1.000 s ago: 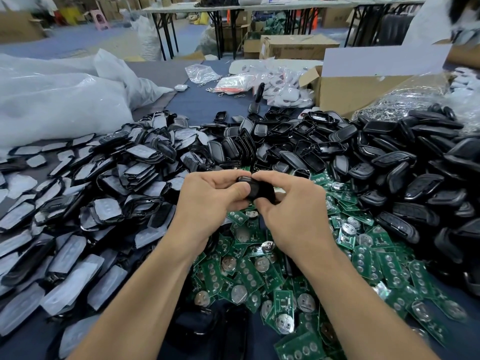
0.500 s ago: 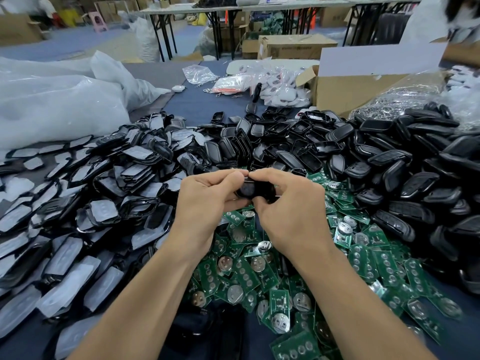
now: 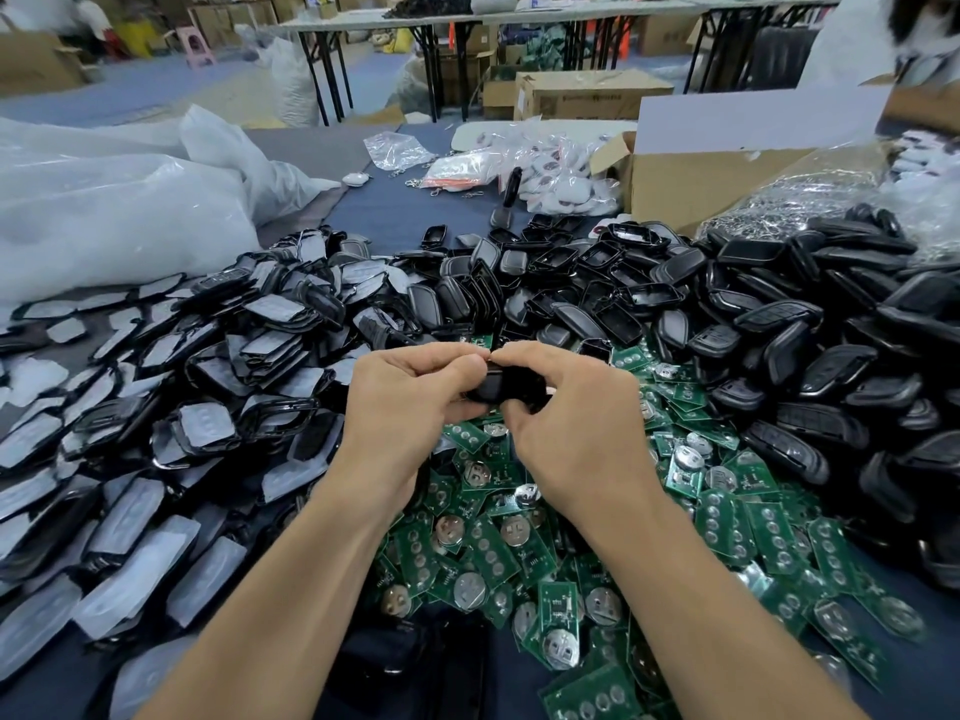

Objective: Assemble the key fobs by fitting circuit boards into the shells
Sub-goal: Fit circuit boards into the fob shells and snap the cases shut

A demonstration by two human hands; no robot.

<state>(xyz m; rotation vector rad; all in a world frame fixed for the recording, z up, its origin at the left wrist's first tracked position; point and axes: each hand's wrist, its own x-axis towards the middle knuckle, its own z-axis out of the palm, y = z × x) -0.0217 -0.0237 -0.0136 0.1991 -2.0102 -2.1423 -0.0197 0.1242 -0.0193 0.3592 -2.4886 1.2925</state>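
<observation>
My left hand [image 3: 410, 402] and my right hand [image 3: 566, 423] grip one black key fob shell [image 3: 506, 389] between them, fingers and thumbs curled round it above the table's middle. Its inside is hidden by my fingers. Under my hands lies a heap of green circuit boards [image 3: 519, 543] with round metal battery clips. A pile of black shells [image 3: 810, 356] fills the right. On the left lie several shell halves with grey film-covered faces [image 3: 171, 423].
A large white plastic bag [image 3: 114, 210] lies at the back left. An open cardboard box [image 3: 691, 179] and bagged white parts [image 3: 550, 174] stand at the back. A bag of metal rings [image 3: 800, 200] sits back right. Folding tables [image 3: 415, 23] stand beyond.
Both hands have stayed together on the shell with only small finger shifts. My view has tilted slightly, so the piles sit a little higher in frame.
</observation>
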